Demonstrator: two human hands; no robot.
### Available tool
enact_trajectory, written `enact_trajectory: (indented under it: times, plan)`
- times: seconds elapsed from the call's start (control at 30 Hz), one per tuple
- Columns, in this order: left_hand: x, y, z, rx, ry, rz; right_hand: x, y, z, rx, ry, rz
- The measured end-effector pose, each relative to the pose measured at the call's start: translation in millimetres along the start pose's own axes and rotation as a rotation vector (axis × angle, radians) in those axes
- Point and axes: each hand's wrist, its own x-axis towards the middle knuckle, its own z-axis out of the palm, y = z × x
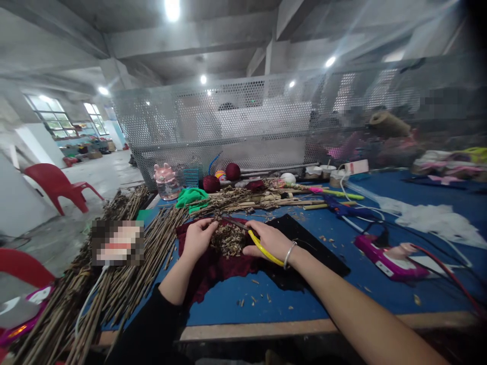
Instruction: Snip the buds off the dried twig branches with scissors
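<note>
Clasping a yellow-handled tool (266, 251) in the right hand (272, 237), curling the left hand (198, 236), set apart, at dried plant bits (229, 242) on dark red cloth (211, 276) — cannot tell whether pinching any. Working near the front edge of the bench (228, 313) — with stalks (150, 251) at the left edge.

Red chair (49, 177), pink jar (165, 178), perforated screen (160, 119), purple power strip (405, 271)

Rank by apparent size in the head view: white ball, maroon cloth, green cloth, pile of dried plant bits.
1. Maroon cloth, even partly covered
2. Pile of dried plant bits and green cloth: too close to rank, and the pile is nearer the camera
3. White ball
</note>
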Motion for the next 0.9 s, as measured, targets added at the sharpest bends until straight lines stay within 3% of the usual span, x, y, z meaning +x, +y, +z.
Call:
enact_trajectory:
  times: [0.13,0.3,0.37,0.5,0.73,0.9]
  plan:
    - [-4,9,1.4,0.056,-0.009,0.072,0,2,4,-0.036,-0.025,0.009]
    - [-13,23,3.2,0.142,-0.203,0.149,-1,-1,2,-0.029,-0.013,-0.025]
    - [-13,24,2.9,0.149,-0.231,0.147,-1,-3,-1,-0.045,-0.030,-0.002]
    - [-11,20,0.9,0.193,-0.232,0.123,-2,-4,-4,-0.104,-0.048,0.072]
    - [-10,13,0.9,0.163,-0.229,0.069,1,-2,-1,-0.085,-0.066,0.069]
    - [-7,11,3.0,-0.075,-0.124,-0.098,1,0,-2,-0.149,-0.035,0.144]
